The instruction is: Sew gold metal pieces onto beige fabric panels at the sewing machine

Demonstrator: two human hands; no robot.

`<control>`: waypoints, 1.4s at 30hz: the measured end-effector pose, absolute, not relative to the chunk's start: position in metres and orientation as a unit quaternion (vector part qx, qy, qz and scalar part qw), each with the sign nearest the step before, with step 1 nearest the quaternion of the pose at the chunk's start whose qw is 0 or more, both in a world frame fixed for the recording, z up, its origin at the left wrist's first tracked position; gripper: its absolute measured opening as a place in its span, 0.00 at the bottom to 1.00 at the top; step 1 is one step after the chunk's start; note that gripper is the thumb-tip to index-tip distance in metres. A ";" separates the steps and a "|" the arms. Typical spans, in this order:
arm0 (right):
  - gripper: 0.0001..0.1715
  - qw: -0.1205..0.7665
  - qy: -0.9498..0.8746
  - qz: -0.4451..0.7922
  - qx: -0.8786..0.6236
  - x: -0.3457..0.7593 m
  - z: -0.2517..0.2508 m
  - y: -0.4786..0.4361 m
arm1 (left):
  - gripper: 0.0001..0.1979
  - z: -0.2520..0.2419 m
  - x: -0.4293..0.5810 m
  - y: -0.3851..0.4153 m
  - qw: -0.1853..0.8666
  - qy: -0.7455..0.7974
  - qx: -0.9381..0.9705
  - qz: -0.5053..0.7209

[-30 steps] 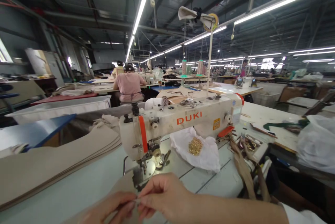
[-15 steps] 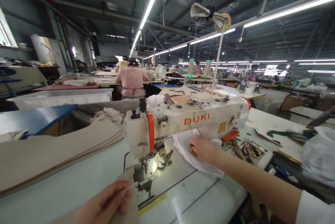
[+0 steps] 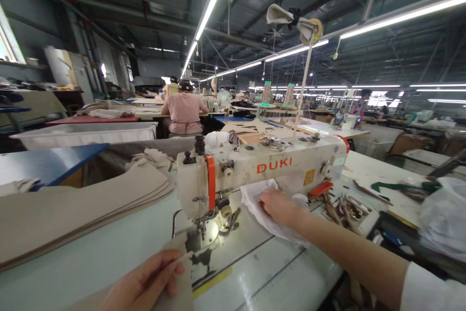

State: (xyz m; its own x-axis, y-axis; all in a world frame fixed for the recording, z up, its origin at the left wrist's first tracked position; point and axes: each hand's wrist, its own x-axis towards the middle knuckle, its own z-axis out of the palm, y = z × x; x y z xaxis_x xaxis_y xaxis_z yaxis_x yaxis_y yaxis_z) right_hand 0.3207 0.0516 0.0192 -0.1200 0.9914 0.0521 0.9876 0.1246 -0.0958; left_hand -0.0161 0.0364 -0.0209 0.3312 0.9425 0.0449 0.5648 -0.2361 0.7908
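Observation:
My left hand (image 3: 149,279) pinches the edge of a beige fabric piece (image 3: 184,279) between thumb and fingers, just in front of the sewing machine's needle area. The sewing machine (image 3: 240,163) is white with orange trim and stands across the table. Under its arm lies a crumpled, thin white bag or cloth (image 3: 255,204). My right hand (image 3: 280,208) reaches down onto it with curled fingers. The fingertips are hidden, so whatever they hold cannot be made out. A metal presser foot and needle (image 3: 202,228) sit above the lit needle plate.
Stacked beige fabric pieces (image 3: 91,204) cover the table's left side. To the right are a tray of small tools (image 3: 353,209) and a white plastic bag (image 3: 444,219). A thread stand (image 3: 304,83) rises behind the machine. A person in pink (image 3: 185,109) sits further back.
My right hand has shifted slightly left and deeper onto the white material. The small brownish bits seen under its fingers before are now hidden. My left hand stays with the fabric.

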 end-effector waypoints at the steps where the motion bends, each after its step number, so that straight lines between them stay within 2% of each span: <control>1: 0.14 0.065 -0.746 0.031 -0.662 0.322 0.018 0.052 | 0.17 -0.020 -0.016 0.036 0.350 0.509 0.737 0.276; 7: 0.12 0.227 -0.706 0.101 -0.664 0.329 0.023 0.051 | 0.16 -0.013 -0.014 0.031 0.352 0.499 0.744 0.272; 12: 0.15 0.360 -0.678 0.198 -0.609 0.325 0.026 0.034 | 0.15 -0.005 -0.006 0.021 0.346 0.509 0.738 0.278; 20: 0.20 0.470 -0.630 0.385 -0.483 0.275 0.024 -0.001 | 0.11 0.006 0.002 0.000 0.306 0.484 0.767 0.289; 23: 0.19 0.480 -0.569 0.489 -0.455 0.249 0.021 -0.008 | 0.10 0.008 0.002 -0.007 0.290 0.463 0.781 0.303; 26: 0.20 0.465 -0.541 0.539 -0.448 0.228 0.013 -0.008 | 0.10 0.010 0.003 -0.011 0.275 0.457 0.782 0.321; 29: 0.20 0.445 -0.543 0.556 -0.445 0.213 0.004 -0.003 | 0.10 0.011 0.002 -0.011 0.272 0.456 0.776 0.339; 34: 0.11 0.438 -0.571 0.549 -0.426 0.193 -0.005 0.007 | 0.11 0.011 -0.001 -0.006 0.284 0.466 0.766 0.338; 38: 0.14 0.472 -0.546 0.571 -0.392 0.183 -0.009 0.012 | 0.11 0.009 0.000 -0.002 0.285 0.480 0.765 0.320; 42: 0.12 0.455 -0.552 0.589 -0.376 0.181 -0.016 0.016 | 0.13 0.006 -0.001 0.000 0.293 0.494 0.756 0.313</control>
